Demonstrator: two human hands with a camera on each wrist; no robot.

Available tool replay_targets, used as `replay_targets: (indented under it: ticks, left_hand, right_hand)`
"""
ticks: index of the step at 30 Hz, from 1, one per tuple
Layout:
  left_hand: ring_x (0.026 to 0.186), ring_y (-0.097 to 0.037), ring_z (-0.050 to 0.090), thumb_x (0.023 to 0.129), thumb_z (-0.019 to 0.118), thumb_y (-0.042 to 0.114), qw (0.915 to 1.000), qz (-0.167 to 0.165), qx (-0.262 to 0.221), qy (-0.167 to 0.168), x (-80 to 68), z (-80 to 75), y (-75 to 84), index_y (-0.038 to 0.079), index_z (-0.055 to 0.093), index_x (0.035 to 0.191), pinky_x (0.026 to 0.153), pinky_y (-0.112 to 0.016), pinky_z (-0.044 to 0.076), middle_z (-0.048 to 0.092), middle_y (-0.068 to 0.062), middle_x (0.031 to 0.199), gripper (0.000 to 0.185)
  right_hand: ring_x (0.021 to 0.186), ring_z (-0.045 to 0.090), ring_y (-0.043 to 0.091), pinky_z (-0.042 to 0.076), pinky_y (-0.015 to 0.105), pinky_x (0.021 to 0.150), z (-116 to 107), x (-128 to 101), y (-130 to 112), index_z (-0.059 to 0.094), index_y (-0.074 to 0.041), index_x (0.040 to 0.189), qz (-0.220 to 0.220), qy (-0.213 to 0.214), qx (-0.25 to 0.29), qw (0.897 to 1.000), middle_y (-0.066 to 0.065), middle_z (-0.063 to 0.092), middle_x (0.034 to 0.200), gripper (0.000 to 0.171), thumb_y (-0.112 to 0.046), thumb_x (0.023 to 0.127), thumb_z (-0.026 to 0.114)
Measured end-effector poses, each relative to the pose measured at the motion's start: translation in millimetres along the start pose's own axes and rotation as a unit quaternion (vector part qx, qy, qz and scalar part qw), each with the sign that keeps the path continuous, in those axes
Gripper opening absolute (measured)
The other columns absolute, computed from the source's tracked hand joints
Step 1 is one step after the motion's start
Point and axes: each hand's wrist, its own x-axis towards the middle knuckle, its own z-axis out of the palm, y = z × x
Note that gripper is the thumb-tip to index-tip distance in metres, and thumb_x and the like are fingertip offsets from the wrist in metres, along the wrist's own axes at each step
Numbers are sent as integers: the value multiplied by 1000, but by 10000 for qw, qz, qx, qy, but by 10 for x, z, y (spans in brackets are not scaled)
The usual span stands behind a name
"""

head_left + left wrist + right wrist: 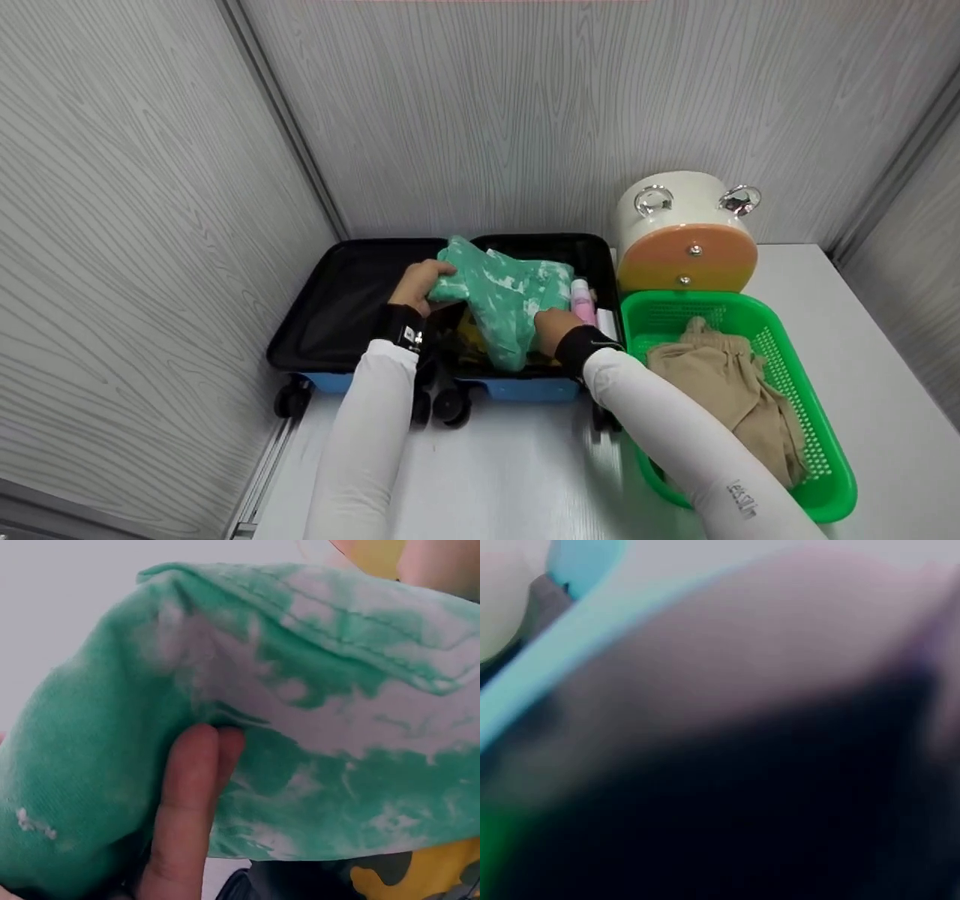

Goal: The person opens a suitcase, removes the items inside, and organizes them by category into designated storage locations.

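Observation:
A green-and-white tie-dye garment [506, 292] with stitched seams hangs bunched over the right half of an open suitcase [315, 300]. My left hand [418, 285] grips its left end; in the left wrist view, fingers [187, 780] lie against the cloth [300, 720]. At the garment's lower right edge, my right hand [556, 330] holds it with curled fingers, the fingertips hidden. Beneath it, yellow-and-dark patterned cloth [471, 337] shows in the suitcase. A pink bottle with a white cap [583, 302] lies beside the garment. The right wrist view is mostly blurred.
Right of the suitcase stands a green plastic basket [814, 420] with folded khaki trousers [724, 382] in it. Behind the basket is a round white-and-orange two-knob box [686, 232]. Grey panels [480, 120] wall in the white table [517, 472].

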Motion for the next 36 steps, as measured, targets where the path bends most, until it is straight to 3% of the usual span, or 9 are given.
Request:
replay_targets:
  ticks: [8, 13, 19, 25, 27, 29, 31, 34, 36]
  left_hand:
    - [104, -24, 69, 100, 73, 14, 9999, -42, -37, -111, 15, 44, -15, 1, 60, 146, 91, -38, 64, 63, -12, 129, 50]
    - [123, -29, 66, 100, 75, 18, 9995, -151, 102, -243, 43, 52, -33, 3, 52, 156, 102, -41, 62, 58, -14, 147, 62]
    - [153, -36, 46, 103, 71, 27, 9977, -387, -293, -475, 124, -25, -90, 5, 33, 169, 126, -58, 39, 41, -15, 170, 79]
    - [127, -32, 60, 109, 58, 21, 9772, 156, -1817, -1086, 148, 8, -168, 2, 46, 155, 125, -75, 26, 58, -12, 137, 52]
    - [109, -24, 63, 110, 54, 21, 9644, 490, -2260, -1284, 125, 54, -165, 4, 51, 143, 120, -63, 38, 60, -6, 119, 37]
    - [96, -19, 64, 111, 50, 21, 9504, 835, -2595, -1501, 84, 109, -151, 8, 53, 135, 107, -50, 48, 61, -2, 108, 27]
    - [87, -15, 64, 111, 47, 22, 9367, 1128, -2813, -1753, 35, 177, -131, 10, 52, 131, 92, -39, 53, 61, 0, 99, 24]
    - [84, -14, 65, 110, 44, 22, 9203, 1478, -2921, -2140, -46, 301, -116, 11, 50, 135, 80, -32, 56, 63, 0, 99, 29]
    - [84, -13, 64, 106, 45, 21, 9131, 1641, -2916, -2330, -96, 380, -119, 9, 50, 134, 77, -28, 55, 63, 0, 100, 31]
  right_hand:
    - [89, 75, 48, 64, 58, 81, 71, -87, -3, 74, 7, 101, -191, 360, -563, 9976, 29, 76, 96, 9, 7, 99, 65]
    - [94, 75, 48, 63, 59, 86, 83, -65, 92, 74, 9, 103, -23, 413, -182, 9990, 30, 76, 100, 12, 6, 100, 62]
    - [100, 74, 46, 60, 56, 93, 36, -16, 220, 70, 5, 99, 90, 636, 1111, 9917, 29, 75, 101, 16, 3, 96, 54]
    - [74, 52, 24, 46, 41, 75, -77, -45, 263, 55, -5, 96, -264, 870, 3142, 9450, 11, 56, 87, 19, -10, 109, 43]
    - [70, 40, 20, 38, 39, 72, -250, -138, 181, 47, -8, 93, 131, 675, 4119, 9086, 6, 44, 85, 20, -11, 112, 41]
    - [68, 31, 16, 31, 36, 72, -316, -170, 193, 41, -14, 88, 525, 605, 5335, 8420, 1, 35, 83, 25, -12, 113, 41]
    - [63, 27, 15, 28, 34, 69, -377, -215, 210, 36, -17, 82, 852, 720, 6517, 7502, -1, 30, 78, 33, -10, 114, 41]
    - [56, 29, 12, 29, 29, 63, -461, -308, 260, 35, -19, 68, 878, 936, 7995, 5868, -5, 30, 66, 44, -5, 110, 37]
    - [53, 38, 13, 36, 29, 59, -509, -372, 295, 41, -19, 62, 735, 850, 8488, 5166, -5, 39, 60, 49, -9, 110, 34]
